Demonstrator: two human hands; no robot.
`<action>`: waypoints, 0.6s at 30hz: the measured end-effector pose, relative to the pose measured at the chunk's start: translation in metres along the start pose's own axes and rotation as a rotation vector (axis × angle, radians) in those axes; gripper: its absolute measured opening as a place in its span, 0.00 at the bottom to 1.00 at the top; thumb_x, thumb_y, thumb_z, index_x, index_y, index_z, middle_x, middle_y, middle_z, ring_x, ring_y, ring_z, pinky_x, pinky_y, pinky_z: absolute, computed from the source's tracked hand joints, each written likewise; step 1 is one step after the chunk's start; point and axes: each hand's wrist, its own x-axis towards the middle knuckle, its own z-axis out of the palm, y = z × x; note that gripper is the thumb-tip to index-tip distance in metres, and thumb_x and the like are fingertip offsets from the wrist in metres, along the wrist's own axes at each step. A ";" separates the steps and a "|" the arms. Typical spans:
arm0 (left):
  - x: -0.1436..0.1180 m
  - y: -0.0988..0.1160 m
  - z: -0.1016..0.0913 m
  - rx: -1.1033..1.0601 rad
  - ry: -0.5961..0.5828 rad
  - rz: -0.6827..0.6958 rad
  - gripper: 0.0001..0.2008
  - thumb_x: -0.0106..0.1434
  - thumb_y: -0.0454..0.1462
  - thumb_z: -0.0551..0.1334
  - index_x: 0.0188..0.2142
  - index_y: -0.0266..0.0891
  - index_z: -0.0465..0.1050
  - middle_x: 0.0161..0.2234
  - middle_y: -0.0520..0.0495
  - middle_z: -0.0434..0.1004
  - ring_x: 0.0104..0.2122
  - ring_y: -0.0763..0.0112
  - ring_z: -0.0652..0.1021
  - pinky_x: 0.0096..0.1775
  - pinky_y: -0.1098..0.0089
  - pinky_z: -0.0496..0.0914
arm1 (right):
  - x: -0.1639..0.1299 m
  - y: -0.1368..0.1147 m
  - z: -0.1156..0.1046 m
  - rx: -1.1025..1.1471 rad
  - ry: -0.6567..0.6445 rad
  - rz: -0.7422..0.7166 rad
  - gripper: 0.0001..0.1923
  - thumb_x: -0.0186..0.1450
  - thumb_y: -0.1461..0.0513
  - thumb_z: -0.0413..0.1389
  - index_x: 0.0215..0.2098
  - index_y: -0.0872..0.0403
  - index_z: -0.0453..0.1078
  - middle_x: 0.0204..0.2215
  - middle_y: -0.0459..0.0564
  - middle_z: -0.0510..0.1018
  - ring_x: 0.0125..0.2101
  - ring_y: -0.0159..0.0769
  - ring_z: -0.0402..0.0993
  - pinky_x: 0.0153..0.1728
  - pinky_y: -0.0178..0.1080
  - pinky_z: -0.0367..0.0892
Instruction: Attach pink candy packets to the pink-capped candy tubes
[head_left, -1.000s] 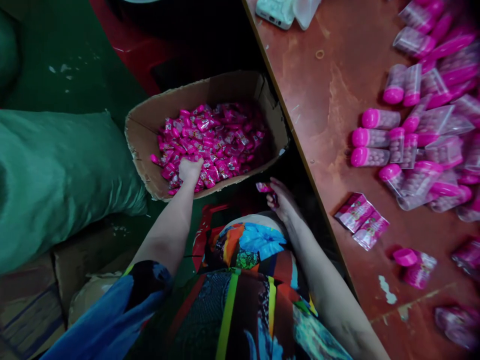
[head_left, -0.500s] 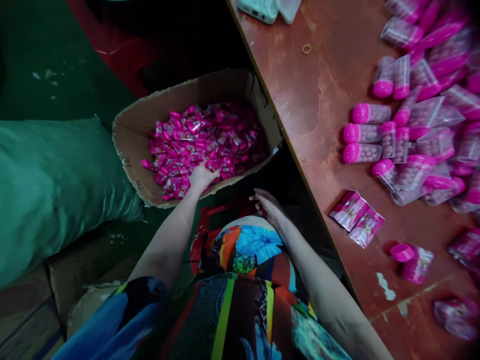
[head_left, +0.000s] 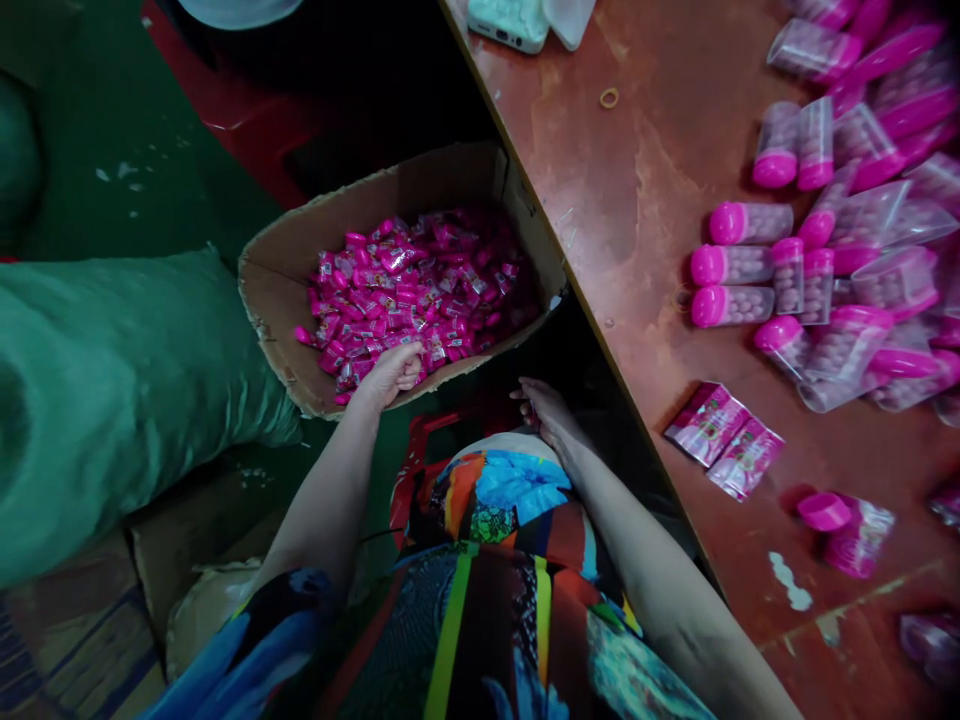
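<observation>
While the left hand (head_left: 390,372) curls its fingers (head_left: 409,368) into the near edge of the pink candy sachets (head_left: 420,290), it looks like a scooping grab: fingers closed around a small clutch of sachets, though how many is hidden by the knuckles. The sachets fill a cardboard box (head_left: 285,290) standing on the floor, just beside the table's left edge. The right hand (head_left: 546,410) hangs low over the lap near the box's near-right corner, fingers loosely bent; cannot tell if it holds anything. Judged step: picking sachets from the box. The next move would call for a firm closed grip so none slip. On the table (head_left: 637,200), two flat pink packets (head_left: 724,440) lie near its left edge; capped pink tubes (head_left: 739,265) are piled toward the right. A green sack (head_left: 112,380) lies left of the box.
</observation>
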 end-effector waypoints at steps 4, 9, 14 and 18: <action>-0.009 -0.003 -0.015 0.216 0.370 0.001 0.25 0.60 0.50 0.65 0.52 0.41 0.69 0.21 0.56 0.65 0.19 0.72 0.70 0.22 0.73 0.64 | 0.002 0.000 -0.001 -0.013 -0.006 -0.007 0.08 0.69 0.63 0.57 0.46 0.53 0.70 0.26 0.42 0.79 0.15 0.22 0.62 0.12 0.26 0.53; -0.015 0.005 -0.009 0.949 0.659 -0.064 0.41 0.61 0.50 0.66 0.69 0.39 0.57 0.38 0.39 0.82 0.45 0.47 0.81 0.44 0.58 0.73 | 0.004 0.002 0.001 -0.033 -0.008 -0.005 0.07 0.69 0.63 0.57 0.46 0.54 0.70 0.26 0.42 0.78 0.14 0.21 0.62 0.12 0.25 0.53; 0.003 0.010 0.035 1.240 0.375 -0.025 0.29 0.67 0.50 0.60 0.64 0.41 0.68 0.47 0.35 0.82 0.51 0.46 0.79 0.49 0.57 0.72 | 0.007 0.007 0.002 -0.046 -0.009 -0.014 0.08 0.68 0.64 0.57 0.46 0.55 0.71 0.25 0.42 0.78 0.14 0.21 0.61 0.12 0.26 0.53; 0.025 0.016 0.050 1.240 0.369 -0.054 0.39 0.67 0.52 0.61 0.70 0.35 0.56 0.48 0.29 0.81 0.51 0.44 0.79 0.49 0.55 0.72 | 0.009 0.011 0.000 -0.057 -0.031 -0.053 0.08 0.67 0.62 0.58 0.45 0.54 0.70 0.25 0.43 0.78 0.13 0.22 0.61 0.11 0.26 0.53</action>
